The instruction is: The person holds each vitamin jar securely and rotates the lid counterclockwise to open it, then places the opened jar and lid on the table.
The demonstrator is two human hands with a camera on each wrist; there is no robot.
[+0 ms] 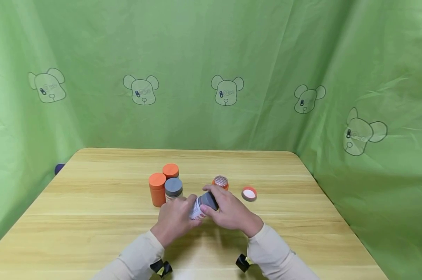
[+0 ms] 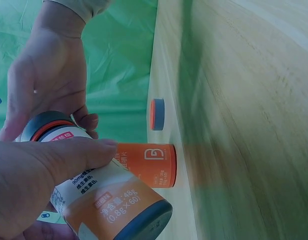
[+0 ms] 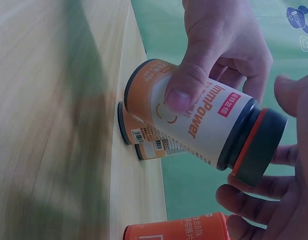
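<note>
My left hand [image 1: 174, 217] grips a white and orange supplement bottle [image 3: 189, 110], its thumb pressed along the label. The bottle is tilted above the table, with its dark grey cap [image 3: 264, 150] pointing toward my right hand [image 1: 232, 210]. That hand spreads around the cap; in the right wrist view its thumb stands off the cap and its fingers reach past the underside. An orange ring shows at the cap's lower edge. Just behind the hands stands an orange bottle [image 2: 154, 165], uncapped, with a foil seal [image 1: 220, 181] over its mouth.
A loose orange and grey cap [image 1: 249, 193] lies upturned on the wooden table [image 1: 92, 233], right of the foil-sealed bottle. Left of it are grouped an orange bottle [image 1: 157, 190], another with an orange lid [image 1: 170, 170] and a grey-capped bottle [image 1: 173, 186]. Green curtains [image 1: 197, 39] surround the table.
</note>
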